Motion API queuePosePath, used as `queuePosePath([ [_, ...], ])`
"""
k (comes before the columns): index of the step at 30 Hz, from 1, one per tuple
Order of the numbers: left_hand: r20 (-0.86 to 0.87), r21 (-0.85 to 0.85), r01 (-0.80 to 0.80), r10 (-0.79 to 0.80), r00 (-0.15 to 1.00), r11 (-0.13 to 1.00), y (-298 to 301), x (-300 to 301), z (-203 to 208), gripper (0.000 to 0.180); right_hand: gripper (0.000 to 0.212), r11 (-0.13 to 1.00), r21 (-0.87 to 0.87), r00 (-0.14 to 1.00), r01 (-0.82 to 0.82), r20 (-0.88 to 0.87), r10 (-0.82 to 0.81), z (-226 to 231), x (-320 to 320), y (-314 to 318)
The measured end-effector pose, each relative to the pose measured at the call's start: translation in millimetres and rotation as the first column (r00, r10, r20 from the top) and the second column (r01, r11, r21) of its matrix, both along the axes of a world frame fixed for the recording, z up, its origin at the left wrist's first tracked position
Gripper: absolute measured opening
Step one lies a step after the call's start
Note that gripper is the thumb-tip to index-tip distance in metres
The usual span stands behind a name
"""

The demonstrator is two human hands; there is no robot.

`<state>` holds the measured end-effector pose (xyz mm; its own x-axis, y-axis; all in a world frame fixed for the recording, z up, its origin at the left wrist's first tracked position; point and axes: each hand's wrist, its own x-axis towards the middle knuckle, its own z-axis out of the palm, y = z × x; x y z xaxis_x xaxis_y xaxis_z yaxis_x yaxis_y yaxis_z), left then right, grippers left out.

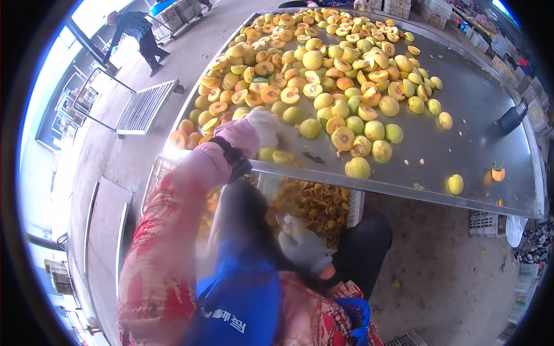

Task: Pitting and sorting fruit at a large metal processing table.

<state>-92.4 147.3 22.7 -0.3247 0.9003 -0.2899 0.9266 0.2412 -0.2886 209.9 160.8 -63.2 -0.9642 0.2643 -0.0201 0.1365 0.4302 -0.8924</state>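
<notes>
My left hand (264, 128), in a white glove with a pink cuff, reaches over the near left edge of the metal table (415, 167). It is among halved and whole yellow peaches (288, 95); motion blur hides its fingers and anything in them. Lower down, my right hand (306, 248) wears a grey glove and hovers above a crate (356, 209) between my knees. Its fingers are curled, with a small pale tip at them that I cannot make out. Brownish-orange fruit pieces (323, 210) fill that crate.
A dark handled container (512, 117) stands at the table's right side. Single peaches (455, 184) lie near the front edge. A flat cart (147, 106) and a bending person (137, 34) are at the far left. A crate (486, 224) sits under the table's right end.
</notes>
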Motion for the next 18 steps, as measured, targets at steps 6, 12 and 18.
queuePosePath([
  [6,0.467,0.599,-0.437,0.15,0.871,0.671,72,-11,-7,0.028,0.033,0.99,-0.142,0.999,0.016,-0.028,-0.02,17,-6,6],
  [12,0.478,0.436,-0.392,0.161,0.864,0.81,107,-41,-38,0.036,0.036,0.986,-0.164,0.998,0.006,-0.06,-0.016,18,-9,1],
  [18,0.689,0.424,-0.588,0.176,0.703,0.689,80,-6,-25,0.042,0.032,0.863,0.442,0.958,-0.243,-0.032,0.286,7,1,17],
])
